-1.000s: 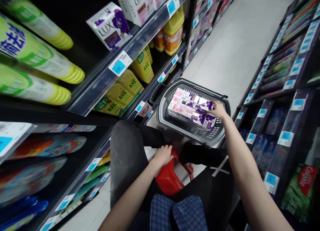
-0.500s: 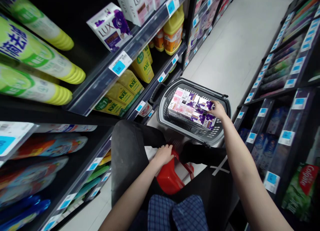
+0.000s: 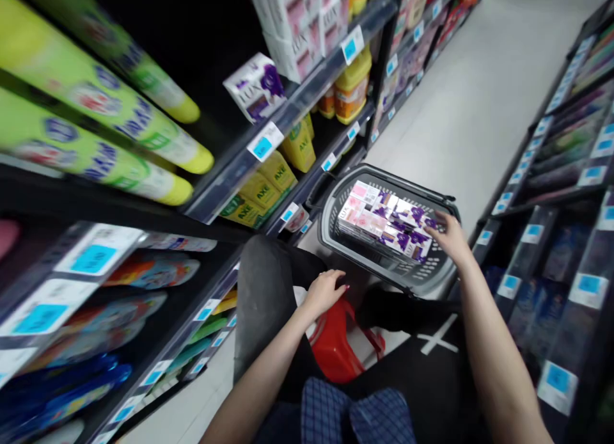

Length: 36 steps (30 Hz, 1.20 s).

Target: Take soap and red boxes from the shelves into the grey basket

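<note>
Lifted off the red plastic item [image 3: 336,348] since the earlier frame, the left hand [image 3: 324,295] hovers just above it, fingers loosely spread, empty. Beyond, the right hand's [image 3: 449,238] parted fingers stand at the LUX boxes [image 3: 370,222], contact unclear, inside the grey basket [image 3: 329,221].

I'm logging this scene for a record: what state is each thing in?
Shopping basket: on the floor, partly filled.
LUX boxes in basket: packed together.
Purple LUX box on shelf: single, near the edge.
Pink LUX boxes on shelf: stacked.
AXE containers: lined up.
Left grip: open, near the red plastic object.
Right grip: at the basket's boxes; hold unclear.
</note>
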Tool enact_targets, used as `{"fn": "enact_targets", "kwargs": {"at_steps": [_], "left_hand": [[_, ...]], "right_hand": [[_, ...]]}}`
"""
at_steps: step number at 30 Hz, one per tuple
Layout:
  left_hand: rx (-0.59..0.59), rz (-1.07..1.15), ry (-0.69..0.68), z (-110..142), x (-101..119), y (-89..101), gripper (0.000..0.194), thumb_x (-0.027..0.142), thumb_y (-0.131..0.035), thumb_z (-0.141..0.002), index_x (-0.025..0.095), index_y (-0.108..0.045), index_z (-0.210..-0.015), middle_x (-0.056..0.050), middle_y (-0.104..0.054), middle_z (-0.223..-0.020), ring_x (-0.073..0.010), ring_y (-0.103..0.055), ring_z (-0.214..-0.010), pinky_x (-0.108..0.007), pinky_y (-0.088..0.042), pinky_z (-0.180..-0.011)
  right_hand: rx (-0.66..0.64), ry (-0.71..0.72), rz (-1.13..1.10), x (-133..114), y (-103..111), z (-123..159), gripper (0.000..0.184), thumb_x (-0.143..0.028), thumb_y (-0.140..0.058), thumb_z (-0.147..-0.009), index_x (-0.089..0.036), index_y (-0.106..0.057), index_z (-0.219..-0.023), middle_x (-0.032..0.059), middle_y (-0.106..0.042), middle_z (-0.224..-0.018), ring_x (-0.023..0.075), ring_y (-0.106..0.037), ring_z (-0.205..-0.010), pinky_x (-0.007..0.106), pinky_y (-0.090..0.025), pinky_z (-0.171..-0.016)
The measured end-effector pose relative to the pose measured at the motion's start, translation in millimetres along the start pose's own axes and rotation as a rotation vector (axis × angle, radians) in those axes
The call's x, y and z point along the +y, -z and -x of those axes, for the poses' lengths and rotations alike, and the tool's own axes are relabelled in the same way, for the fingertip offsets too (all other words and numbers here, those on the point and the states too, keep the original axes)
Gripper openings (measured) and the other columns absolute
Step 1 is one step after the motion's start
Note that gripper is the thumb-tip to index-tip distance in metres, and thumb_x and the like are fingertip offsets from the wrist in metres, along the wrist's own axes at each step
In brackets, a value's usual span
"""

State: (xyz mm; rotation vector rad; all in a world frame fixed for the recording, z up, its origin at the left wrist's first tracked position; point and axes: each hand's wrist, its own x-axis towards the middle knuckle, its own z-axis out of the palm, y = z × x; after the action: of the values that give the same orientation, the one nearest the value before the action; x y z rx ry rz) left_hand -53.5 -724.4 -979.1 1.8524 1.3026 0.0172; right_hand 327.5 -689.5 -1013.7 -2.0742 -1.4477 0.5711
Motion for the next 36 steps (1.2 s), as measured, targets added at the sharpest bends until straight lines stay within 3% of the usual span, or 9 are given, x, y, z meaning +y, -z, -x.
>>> {"fn": "enact_targets", "kwargs": {"at_steps": [4,8,12,16,20,24,28,31,36], "left_hand": [[0.696,0.365,-0.176,-21.1,12.7,95.9,0.021,0.026,-0.052,-0.087,0.018,-0.058,-0.105,-0.007,-0.064,-0.101,-0.0177,-0.064,-0.094,-0.029,-0.053,-0.079],[1.169,0.066,-0.292,-61.5,28.7,225.8,0.037,0.026,-0.064,-0.081,0.016,-0.053,-0.114,-0.012,-0.055,-0.119,-0.0246,-0.053,-0.115,-0.041,-0.044,-0.097],[1.183,0.012,-0.197,-116.1,41.1,314.0,0.062,0.024,-0.081,-0.067,0.012,-0.047,-0.119,-0.018,-0.048,-0.130,-0.0303,-0.041,-0.128,-0.049,-0.028,-0.111],[0.970,0.157,-0.050,-142.9,56.2,340.3,0.039,0.020,-0.081,-0.066,0.014,-0.053,-0.093,-0.002,-0.061,-0.089,-0.0206,-0.056,-0.103,-0.038,-0.038,-0.102],[1.132,0.150,-0.112,-113.7,71.2,326.0,0.027,0.019,-0.075,-0.073,0.014,-0.051,-0.084,0.003,-0.055,-0.079,-0.0129,-0.055,-0.088,-0.030,-0.041,-0.094],[1.207,0.334,-0.382,-42.2,76.5,266.5,0.025,0.029,-0.072,-0.077,0.020,-0.054,-0.091,0.003,-0.056,-0.084,-0.0115,-0.053,-0.079,-0.027,-0.047,-0.082],[0.603,0.957,-0.204,29.9,65.2,157.2,0.030,0.035,-0.075,-0.066,0.021,-0.053,-0.082,0.004,-0.058,-0.077,-0.0117,-0.058,-0.064,-0.025,-0.050,-0.052],[0.130,1.018,0.023,53.1,44.7,76.4,0.038,0.032,-0.078,-0.058,0.016,-0.056,-0.085,0.002,-0.061,-0.077,-0.0129,-0.061,-0.062,-0.024,-0.052,-0.048],[-0.156,1.029,0.144,50.1,10.9,12.8,0.045,0.036,-0.074,-0.065,0.015,-0.054,-0.099,-0.001,-0.062,-0.077,-0.0136,-0.062,-0.058,-0.024,-0.053,-0.043]], "right_hand": [[-0.134,-0.011,0.012,-6.1,16.5,99.3,0.057,-0.059,-0.052,-0.078,-0.018,-0.058,-0.117,0.0130,-0.063,-0.118,0.0289,-0.061,-0.104,0.043,-0.048,-0.092],[-0.167,0.005,0.124,-3.9,8.2,184.7,0.048,-0.058,-0.044,-0.083,-0.022,-0.062,-0.109,0.0079,-0.069,-0.105,0.0273,-0.065,-0.098,0.040,-0.052,-0.084],[-0.171,0.054,0.457,-9.2,-6.0,209.9,0.045,-0.045,-0.031,-0.086,-0.019,-0.064,-0.102,0.0123,-0.069,-0.100,0.0346,-0.064,-0.094,0.050,-0.050,-0.076],[-0.184,-0.042,0.386,-9.6,-12.8,199.9,0.038,-0.043,-0.031,-0.086,-0.025,-0.064,-0.094,0.0122,-0.071,-0.093,0.0304,-0.067,-0.084,0.044,-0.052,-0.074],[-0.150,-0.037,0.283,-19.0,-3.4,195.7,0.033,-0.041,-0.035,-0.085,-0.025,-0.063,-0.090,0.0130,-0.070,-0.090,0.0320,-0.067,-0.083,0.047,-0.051,-0.077],[-0.116,-0.162,-0.008,-46.4,11.7,201.0,0.027,-0.043,-0.048,-0.079,-0.025,-0.063,-0.091,0.0110,-0.070,-0.093,0.0311,-0.066,-0.089,0.048,-0.049,-0.086],[-0.090,-0.303,-0.677,-102.7,-2.6,205.6,0.042,-0.053,-0.062,-0.072,-0.025,-0.060,-0.103,0.0077,-0.067,-0.099,0.0248,-0.065,-0.088,0.043,-0.052,-0.084],[-0.285,-0.390,-1.125,-153.0,-37.6,203.5,0.049,-0.058,-0.061,-0.072,-0.025,-0.056,-0.108,0.0058,-0.064,-0.103,0.0195,-0.064,-0.079,0.038,-0.055,-0.073],[-0.321,-0.556,-1.143,-181.6,-80.9,203.8,0.056,-0.042,-0.072,-0.065,-0.028,-0.051,-0.116,0.0019,-0.060,-0.104,0.0166,-0.062,-0.073,0.034,-0.055,-0.061]]}}
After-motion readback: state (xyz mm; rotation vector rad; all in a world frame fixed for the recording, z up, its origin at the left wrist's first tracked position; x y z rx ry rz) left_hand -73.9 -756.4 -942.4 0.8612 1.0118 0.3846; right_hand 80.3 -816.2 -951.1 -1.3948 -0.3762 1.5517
